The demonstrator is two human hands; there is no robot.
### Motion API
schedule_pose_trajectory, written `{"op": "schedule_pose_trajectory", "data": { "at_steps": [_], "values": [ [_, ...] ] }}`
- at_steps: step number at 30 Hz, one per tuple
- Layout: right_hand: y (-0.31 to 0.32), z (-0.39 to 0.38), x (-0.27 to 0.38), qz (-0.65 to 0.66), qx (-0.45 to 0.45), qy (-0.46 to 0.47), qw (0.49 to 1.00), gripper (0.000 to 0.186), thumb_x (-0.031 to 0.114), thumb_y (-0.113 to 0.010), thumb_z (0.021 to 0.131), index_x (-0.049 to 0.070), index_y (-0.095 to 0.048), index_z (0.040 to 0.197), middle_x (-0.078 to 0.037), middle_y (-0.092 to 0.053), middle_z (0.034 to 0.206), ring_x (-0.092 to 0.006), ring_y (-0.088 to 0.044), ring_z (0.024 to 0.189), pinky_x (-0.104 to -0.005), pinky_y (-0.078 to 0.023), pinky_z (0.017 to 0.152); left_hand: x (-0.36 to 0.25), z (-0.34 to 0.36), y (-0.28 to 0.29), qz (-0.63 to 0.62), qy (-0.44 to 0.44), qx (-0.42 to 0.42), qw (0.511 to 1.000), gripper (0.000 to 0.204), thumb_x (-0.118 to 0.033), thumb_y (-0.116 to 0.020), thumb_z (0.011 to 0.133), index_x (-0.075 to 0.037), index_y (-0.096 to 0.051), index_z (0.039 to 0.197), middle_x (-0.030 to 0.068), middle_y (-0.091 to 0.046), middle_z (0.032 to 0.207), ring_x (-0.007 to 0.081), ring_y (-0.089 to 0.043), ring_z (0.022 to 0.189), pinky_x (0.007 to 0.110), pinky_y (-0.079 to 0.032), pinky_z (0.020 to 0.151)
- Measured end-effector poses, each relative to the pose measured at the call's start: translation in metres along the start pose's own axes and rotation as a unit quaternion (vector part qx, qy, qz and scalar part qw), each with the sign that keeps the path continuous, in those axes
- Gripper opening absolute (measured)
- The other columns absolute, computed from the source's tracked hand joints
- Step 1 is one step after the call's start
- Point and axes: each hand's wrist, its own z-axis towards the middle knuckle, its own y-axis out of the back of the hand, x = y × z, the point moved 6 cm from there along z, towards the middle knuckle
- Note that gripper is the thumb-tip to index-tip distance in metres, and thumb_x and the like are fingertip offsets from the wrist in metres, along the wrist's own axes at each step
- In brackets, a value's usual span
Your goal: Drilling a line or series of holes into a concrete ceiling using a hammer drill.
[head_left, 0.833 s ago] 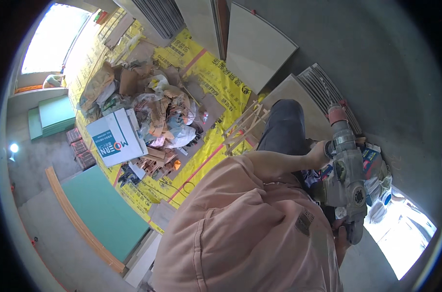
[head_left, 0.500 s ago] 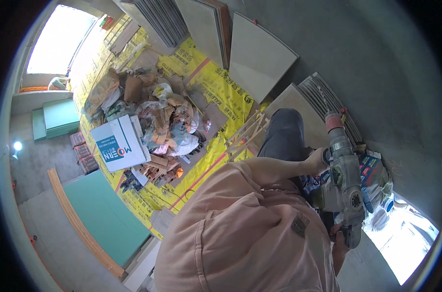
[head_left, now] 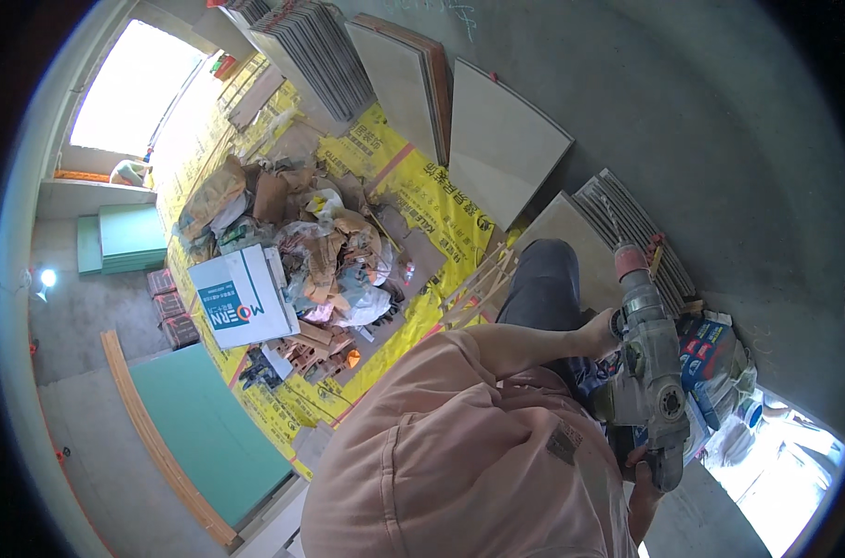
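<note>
A grey, dusty rotary hammer drill (head_left: 650, 363) is in both my hands, with a reddish chuck collar (head_left: 630, 261) and a long spiral bit (head_left: 611, 217) at its far end. My left hand (head_left: 601, 333) is closed round the side handle near the drill's front. Lower down, my right hand (head_left: 640, 476) wraps the rear grip, its fingers partly hidden behind the tool. The bit overlaps a stack of grey tiles (head_left: 641, 237) in view; I cannot tell whether it touches anything. My pink sleeve and dark trouser leg lie left of the drill.
More tile stacks (head_left: 315, 56) and a large pale panel (head_left: 501, 139) lean along the grey wall (head_left: 701, 121). A rubbish heap (head_left: 320, 242) and a white carton (head_left: 241, 299) lie on yellow floor film (head_left: 422, 186). Bags (head_left: 711, 358) stand beside the drill; green boards (head_left: 204, 418) lie left.
My view has shifted slightly, so the room sits lower and a little further right in it. Both hands keep hold of the drill, whose pose is nearly the same.
</note>
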Motion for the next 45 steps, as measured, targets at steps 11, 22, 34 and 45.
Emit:
{"op": "schedule_pose_trajectory", "data": {
  "at_steps": [11, 22, 34, 45],
  "values": [
    [0.005, -0.001, -0.009, 0.065, -0.004, -0.002, 0.998, 0.047, 0.04, -0.081, 0.083, 0.003, -0.064, 0.106, -0.004, -0.064, 0.082, -0.0163, -0.061, 0.074, -0.0318, -0.048, 0.067, -0.014, -0.009, 0.003, -0.003, 0.084, 0.028, 0.996, 0.017, -0.01, -0.067, 0.095, -0.002, -0.068, 0.111, 0.0071, -0.074, 0.095, 0.0164, -0.067, 0.085, 0.036, -0.054, 0.078],
    [0.017, -0.006, -0.031, 0.052, 0.0, -0.05, 0.997, 0.028, 0.024, -0.074, 0.078, 0.003, -0.066, 0.095, -0.004, -0.064, 0.081, -0.0167, -0.061, 0.074, -0.0327, -0.049, 0.069, -0.051, -0.018, 0.003, 0.001, 0.034, 0.039, 0.999, 0.02, -0.006, -0.067, 0.095, -0.005, -0.068, 0.114, 0.0078, -0.073, 0.096, 0.0186, -0.068, 0.085, 0.037, -0.056, 0.073],
    [0.013, 0.0, -0.03, 0.062, -0.005, -0.03, 0.998, 0.037, 0.03, -0.069, 0.085, 0.0, -0.058, 0.105, -0.003, -0.058, 0.073, -0.016, -0.058, 0.067, -0.0324, -0.049, 0.069, -0.059, -0.017, 0.006, 0.082, -0.104, 0.002, 0.991, 0.018, -0.009, -0.065, 0.096, -0.002, -0.067, 0.112, 0.0078, -0.073, 0.092, 0.0183, -0.068, 0.078, 0.035, -0.056, 0.071],
    [0.012, -0.003, -0.029, 0.07, -0.014, -0.032, 0.997, 0.025, 0.024, -0.066, 0.082, 0.002, -0.06, 0.093, -0.004, -0.059, 0.074, -0.0169, -0.058, 0.069, -0.0338, -0.05, 0.072, -0.021, -0.005, 0.001, 0.033, -0.016, 0.006, 0.999, 0.02, -0.006, -0.073, 0.085, -0.004, -0.067, 0.105, 0.0073, -0.07, 0.08, 0.0186, -0.065, 0.067, 0.038, -0.053, 0.064]
  ]
}}
